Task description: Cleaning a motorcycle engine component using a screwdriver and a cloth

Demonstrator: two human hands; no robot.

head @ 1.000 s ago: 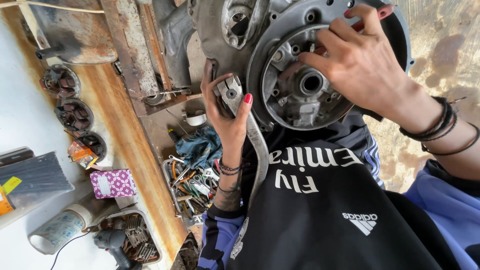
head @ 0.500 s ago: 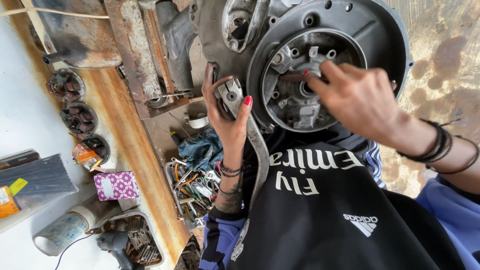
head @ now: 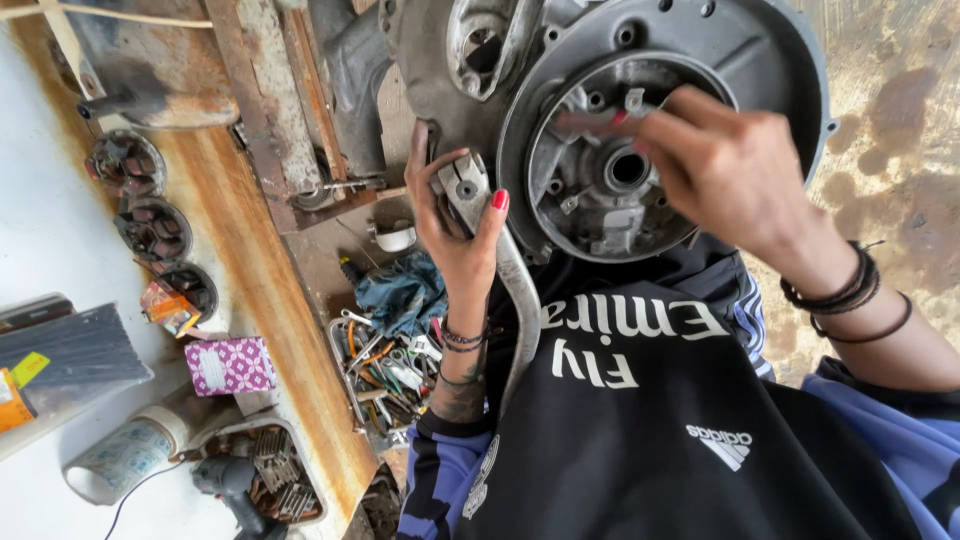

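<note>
Patterned purple box (head: 230, 365), tool tray (head: 385, 365), blue rag (head: 400, 295)

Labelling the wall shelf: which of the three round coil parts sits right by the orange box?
The lowest round coil part touches the small orange box; the other two sit farther up.

Rusty wooden bench (head: 262, 300) under coils (head: 155, 228), patterned box (head: 229, 365)

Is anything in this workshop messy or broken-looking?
Yes, somewhat. The tools lie in a tangled heap, with a crumpled blue rag beside them. The wooden bench looks rusty-stained and worn. The grey engine casing, which the right hand reaches into while the left hand grips a metal lever, is grimy, but no breakage shows.
</note>
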